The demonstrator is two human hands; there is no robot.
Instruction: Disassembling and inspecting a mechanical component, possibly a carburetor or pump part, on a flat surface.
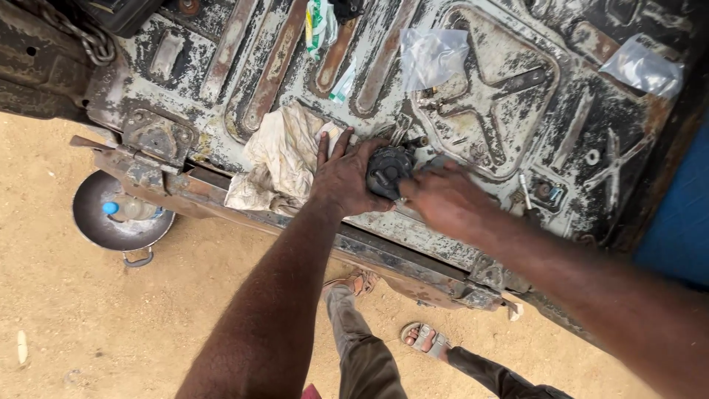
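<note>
Two hands steady a dark round mechanical part [389, 171]: left hand [346, 179] clasps its side, right hand [442, 199] closes opposite; probably heavy, rigid, greasy.

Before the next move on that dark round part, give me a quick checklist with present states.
1. Left hand steadying the dark round ribbed mechanical part: ok, fingers lie against its side.
2. Right hand on the part: ok, touching it; grip blurred.
3. Part resting on the rusty, paint-chipped metal bed: ok.
4. Stained cream rag within reach: ok, beside the left hand.
5. Small loose hardware accounted for: cannot tell.
6. Clear plastic bags out of the way: ok, farther up the bed.
</note>
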